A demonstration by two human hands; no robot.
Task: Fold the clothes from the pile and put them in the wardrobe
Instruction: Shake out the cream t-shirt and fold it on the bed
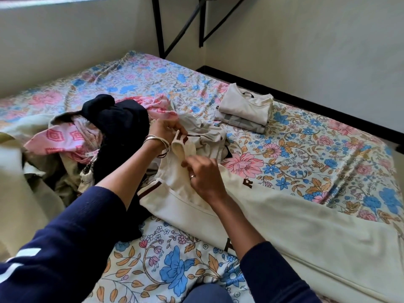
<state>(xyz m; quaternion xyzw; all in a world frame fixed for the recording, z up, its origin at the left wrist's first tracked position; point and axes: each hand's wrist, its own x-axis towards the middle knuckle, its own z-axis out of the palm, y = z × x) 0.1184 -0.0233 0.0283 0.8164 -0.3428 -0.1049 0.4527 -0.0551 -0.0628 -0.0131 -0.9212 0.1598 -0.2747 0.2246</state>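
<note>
A cream garment (295, 221) with dark brown letters and brown-striped trim lies spread across the floral bed in front of me. My left hand (165, 130), bangles on the wrist, pinches one end of its cream sleeve or collar strip (178, 144). My right hand (204, 176), a ring on one finger, pinches the same strip lower down. Behind my left arm sits the unfolded pile (98, 136): a dark navy piece, pink patterned cloth and beige fabric. A stack of folded light garments (246, 109) rests further back on the right.
The bed (317, 147) with its floral sheet fills most of the view and meets a pale wall on the left and back. A black metal frame (159, 27) stands in the far corner. A strip of floor with black skirting runs along the right.
</note>
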